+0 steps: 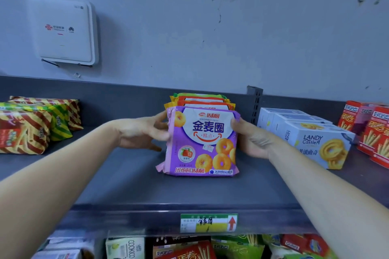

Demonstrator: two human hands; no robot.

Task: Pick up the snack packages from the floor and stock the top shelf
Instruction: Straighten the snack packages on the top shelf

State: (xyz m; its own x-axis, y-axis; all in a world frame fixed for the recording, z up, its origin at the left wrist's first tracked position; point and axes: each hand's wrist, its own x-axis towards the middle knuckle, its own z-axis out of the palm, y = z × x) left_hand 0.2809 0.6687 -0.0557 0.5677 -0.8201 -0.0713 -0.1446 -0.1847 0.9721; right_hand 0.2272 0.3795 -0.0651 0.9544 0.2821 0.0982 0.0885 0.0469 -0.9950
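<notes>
Top shelf (pixel 126 174), dark grey, as we find it:

1. Purple snack package (pixel 202 143), ring biscuits and a strawberry printed on its face. We log it upright near the middle of the shelf, its bottom edge on the board, at the front of a row.
2. Row of like packages (pixel 200 100), orange and green tops, standing close behind item 1 and reaching towards the shelf's back wall.
3. Left hand (pixel 143 132): we see it grasping the left edge of the purple package, thumb by the upper corner, fingers lower down the side.
4. Right hand (pixel 250 141): thumb on the face at the upper right corner, pinching it; we cannot see the fingers behind.
5. Striped bags (pixel 31 126), red, yellow and green, far left, well apart from the row.
6. Pale blue biscuit boxes (pixel 315 139), just right of the slotted upright (pixel 254 105).
7. Red stick-snack boxes (pixel 374 132), far right, beside item 6.
8. Price label (pixel 208 223), green and yellow with a red arrow, on the shelf's front lip below item 1.
9. White wall unit (pixel 65 31), above the shelf at left.
10. Assorted packets (pixel 189 248) on the shelf beneath
</notes>
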